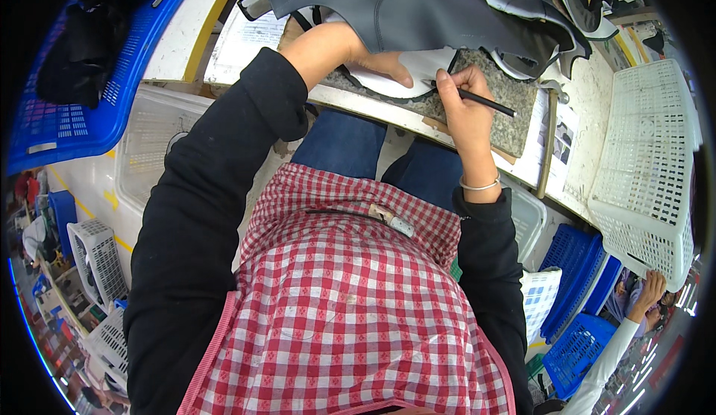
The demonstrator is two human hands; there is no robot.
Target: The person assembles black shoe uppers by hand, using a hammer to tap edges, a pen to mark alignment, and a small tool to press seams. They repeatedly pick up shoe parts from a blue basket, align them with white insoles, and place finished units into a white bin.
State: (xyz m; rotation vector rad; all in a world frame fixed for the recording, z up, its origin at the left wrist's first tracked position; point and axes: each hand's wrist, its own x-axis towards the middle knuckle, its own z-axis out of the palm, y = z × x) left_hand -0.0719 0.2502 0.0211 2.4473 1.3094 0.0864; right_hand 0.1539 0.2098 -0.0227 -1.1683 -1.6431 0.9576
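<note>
My right hand [468,100] is closed round a slim black pen [488,103]. The pen's tip meets the dark edge of a white lining piece [429,64]. My left hand [384,63] rests flat on that lining with its thumb stretched out; its other fingers are partly hidden beneath a black leather boot upper [425,8]. The black leather drapes over the far side of the work area, above both hands. Under the white piece lies a speckled grey stone slab [507,124] at the bench's near edge.
A hammer [550,135] lies right of the slab, on printed sheets. More black uppers with white linings [533,23] lie at the back right. A white crate [649,161] stands at right, with another person's hand [652,288] at it. A blue basket [71,135] holding black pieces is at left.
</note>
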